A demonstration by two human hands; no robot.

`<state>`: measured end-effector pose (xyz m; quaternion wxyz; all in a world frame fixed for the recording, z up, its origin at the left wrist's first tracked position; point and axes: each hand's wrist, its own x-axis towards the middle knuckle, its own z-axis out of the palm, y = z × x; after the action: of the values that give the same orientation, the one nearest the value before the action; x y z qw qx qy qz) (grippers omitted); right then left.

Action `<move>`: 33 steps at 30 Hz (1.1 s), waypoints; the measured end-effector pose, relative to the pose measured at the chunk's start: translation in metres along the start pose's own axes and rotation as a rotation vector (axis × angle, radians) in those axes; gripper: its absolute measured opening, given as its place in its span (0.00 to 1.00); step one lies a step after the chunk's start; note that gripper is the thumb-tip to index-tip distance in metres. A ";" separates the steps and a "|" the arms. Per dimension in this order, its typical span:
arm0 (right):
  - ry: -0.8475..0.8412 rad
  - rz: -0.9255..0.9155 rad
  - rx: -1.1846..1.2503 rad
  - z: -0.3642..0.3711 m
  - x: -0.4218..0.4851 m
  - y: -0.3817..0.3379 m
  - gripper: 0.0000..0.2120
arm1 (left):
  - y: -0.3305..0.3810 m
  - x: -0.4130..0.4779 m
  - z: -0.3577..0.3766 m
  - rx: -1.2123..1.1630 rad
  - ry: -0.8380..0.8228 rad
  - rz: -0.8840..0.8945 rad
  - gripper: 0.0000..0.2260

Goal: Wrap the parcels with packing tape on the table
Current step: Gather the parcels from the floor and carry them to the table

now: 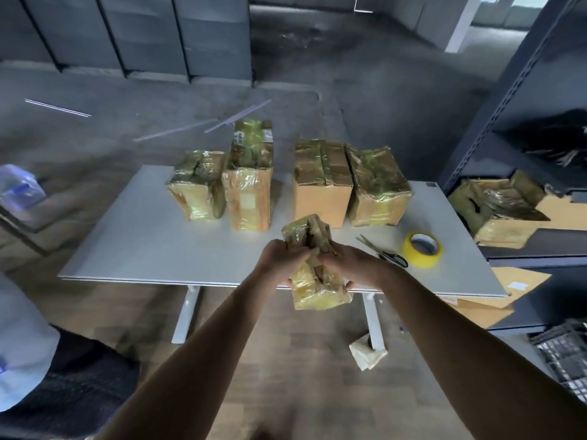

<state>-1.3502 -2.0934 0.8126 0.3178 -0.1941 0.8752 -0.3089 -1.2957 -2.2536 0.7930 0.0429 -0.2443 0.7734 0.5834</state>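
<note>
The left hand (281, 262) and right hand (346, 263) are close together, each clamped on a side of the held parcel (314, 287), fingers curled round its glossy tape wrap. It is held on end over the near edge of the table (143, 236), right of middle. Along the far side stand a short parcel (197, 188), a tall parcel (249, 188), a brown parcel (322, 185) and a right parcel (378, 188). Scissors (384, 253) and a yellow tape (422, 249) lie just beside each other, right of the hands. A torn box (498, 214) sits on the shelf (508, 122) at right.
</note>
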 end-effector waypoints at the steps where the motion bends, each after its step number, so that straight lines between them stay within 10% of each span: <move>1: 0.006 -0.004 -0.023 -0.001 0.008 -0.006 0.20 | 0.000 0.007 -0.007 -0.014 -0.002 -0.003 0.06; 7: 0.162 -0.004 -0.280 -0.001 0.050 -0.025 0.30 | -0.012 0.037 -0.032 -0.146 0.017 -0.111 0.11; 13: 0.301 -0.058 -0.380 0.007 0.082 -0.031 0.21 | -0.021 0.058 -0.027 -0.392 0.086 -0.204 0.27; 19: 0.287 -0.115 -0.464 0.003 0.124 -0.023 0.19 | -0.031 0.084 -0.014 -0.517 -0.042 -0.313 0.23; 33: 0.054 -0.113 -0.398 -0.019 0.189 0.029 0.08 | -0.022 0.141 -0.013 0.296 -0.199 -0.390 0.09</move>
<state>-1.5040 -2.1651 0.7222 0.2317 -0.2936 0.9148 -0.1524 -1.4074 -2.3164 0.7281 0.2656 -0.3214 0.7805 0.4659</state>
